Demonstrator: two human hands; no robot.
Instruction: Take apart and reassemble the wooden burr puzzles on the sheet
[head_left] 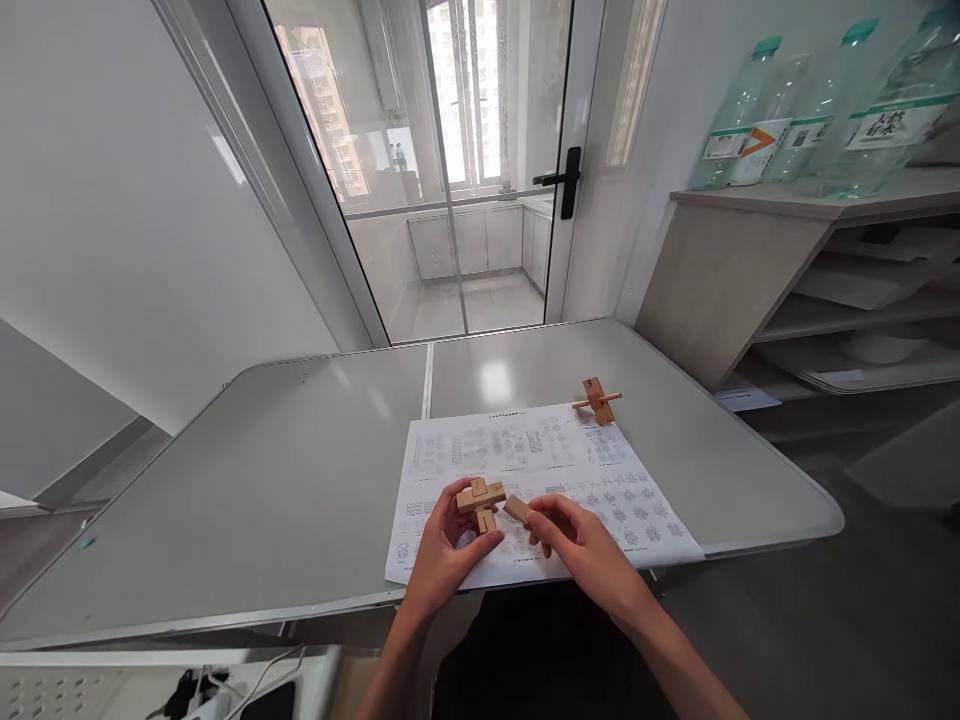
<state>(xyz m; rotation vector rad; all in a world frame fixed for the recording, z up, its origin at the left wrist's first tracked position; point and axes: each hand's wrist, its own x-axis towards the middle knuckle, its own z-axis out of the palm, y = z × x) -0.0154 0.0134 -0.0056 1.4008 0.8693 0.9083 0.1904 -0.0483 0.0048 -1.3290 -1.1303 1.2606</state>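
My left hand (450, 550) is closed around a small assembly of interlocked wooden blocks (481, 495), with a crosswise bar on top and a slotted piece below. In my right hand (574, 535), thumb and fingers pinch a short loose wooden block (517, 508). Its far end points at the assembly, and a small gap seems to lie between them. Both hands are above a large white sheet (547, 570) printed with rows of small diagrams. By the sheet's far right corner stands another wooden piece (598, 402), flat panels crossed by a thin rod.
The sheet lies at the front edge of a grey-green table (315, 480). A wooden shelf unit (742, 250) with large plastic bottles (795, 120) stands to the right. Behind the table is a glass door (487, 250). Cables (262, 680) lie on a white surface at lower left.
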